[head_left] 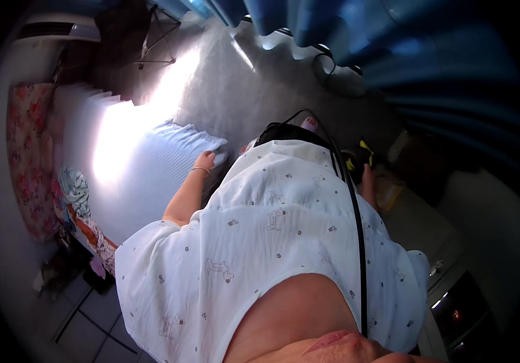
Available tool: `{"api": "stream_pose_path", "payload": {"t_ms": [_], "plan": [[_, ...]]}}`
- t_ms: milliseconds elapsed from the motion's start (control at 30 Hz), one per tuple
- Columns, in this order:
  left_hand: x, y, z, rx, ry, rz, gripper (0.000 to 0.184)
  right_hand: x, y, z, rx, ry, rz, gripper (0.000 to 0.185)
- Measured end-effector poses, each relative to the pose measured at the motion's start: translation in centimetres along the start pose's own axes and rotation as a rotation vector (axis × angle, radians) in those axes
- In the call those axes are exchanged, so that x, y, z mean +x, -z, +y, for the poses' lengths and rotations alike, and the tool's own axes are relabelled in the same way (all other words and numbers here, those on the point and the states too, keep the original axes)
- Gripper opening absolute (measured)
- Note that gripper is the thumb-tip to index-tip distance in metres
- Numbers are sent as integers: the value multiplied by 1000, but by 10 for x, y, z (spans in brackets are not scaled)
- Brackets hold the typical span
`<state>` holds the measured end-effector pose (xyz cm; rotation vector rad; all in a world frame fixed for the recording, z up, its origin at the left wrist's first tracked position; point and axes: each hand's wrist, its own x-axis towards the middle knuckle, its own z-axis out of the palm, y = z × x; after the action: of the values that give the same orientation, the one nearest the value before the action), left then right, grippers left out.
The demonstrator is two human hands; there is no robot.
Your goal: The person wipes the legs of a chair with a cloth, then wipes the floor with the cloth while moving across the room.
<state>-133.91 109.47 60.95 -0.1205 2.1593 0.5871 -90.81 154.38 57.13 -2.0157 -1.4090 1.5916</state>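
Note:
My left hand (204,160) is at the edge of the bed, over the light blue ribbed bedsheet (145,181). Its fingers are curled in, and I see nothing between them. Whether it touches the sheet I cannot tell. A thin bracelet (201,169) circles the left wrist. On the other side, my right hand (368,175) hangs low beside the body. Close against it is a dark thing with bright yellow parts (366,151), whose kind I cannot make out. Shadow hides most of the right fingers, so their grip does not show.
Blue curtains (429,54) hang ahead on the right. A black cable (357,242) runs down the front of my white printed top (284,212). Floral fabric (30,157) and crumpled clothes (75,193) lie at the left. A thin-legged stand (157,45) is at the far left.

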Motion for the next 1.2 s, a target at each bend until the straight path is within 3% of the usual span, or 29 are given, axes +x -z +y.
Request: {"api": "stream_pose_path", "payload": {"t_ms": [100,167,233,300,433,500,600,633,700,733,800,900,1033,1100,1167,1200], "plan": [[8,-25,66,-14,-93,1,52,38,25,-28,-125,25,-18,60],[21,-50,99,-239,-224,-26,50,43,42,-35,-208,115,68,62],[35,-71,123,-194,-298,-49,47,42,58,-40,-304,208,159,63],[38,-90,146,-112,-339,-67,45,40,77,-28,-194,278,194,55],[55,-116,155,-132,-371,-159,43,-5,114,-49,-482,159,61,63],[61,-116,159,316,-464,-254,39,-8,125,-26,-408,-53,65,59],[94,-114,143,576,-574,-189,37,-7,131,3,-374,-74,113,58],[96,-108,147,585,-580,-190,37,-6,130,10,-364,-77,122,57],[89,-94,162,88,-188,-194,39,-6,129,25,-336,-80,143,56],[83,-88,171,103,-189,-196,39,-6,128,32,-322,-79,151,56],[65,-77,196,-153,-93,-163,34,-5,127,44,-297,-68,173,55],[63,-71,202,-46,-141,-150,43,-4,119,60,-261,-63,210,54],[60,-82,192,-21,-130,-246,42,-15,110,72,-240,-57,254,52],[40,-87,214,387,-358,-292,40,-21,113,77,-215,-54,282,51],[49,-92,211,307,-353,-320,39,-17,109,103,-209,-43,299,50],[48,-93,215,529,-465,-342,39,-20,107,105,-207,-44,304,50]]}}
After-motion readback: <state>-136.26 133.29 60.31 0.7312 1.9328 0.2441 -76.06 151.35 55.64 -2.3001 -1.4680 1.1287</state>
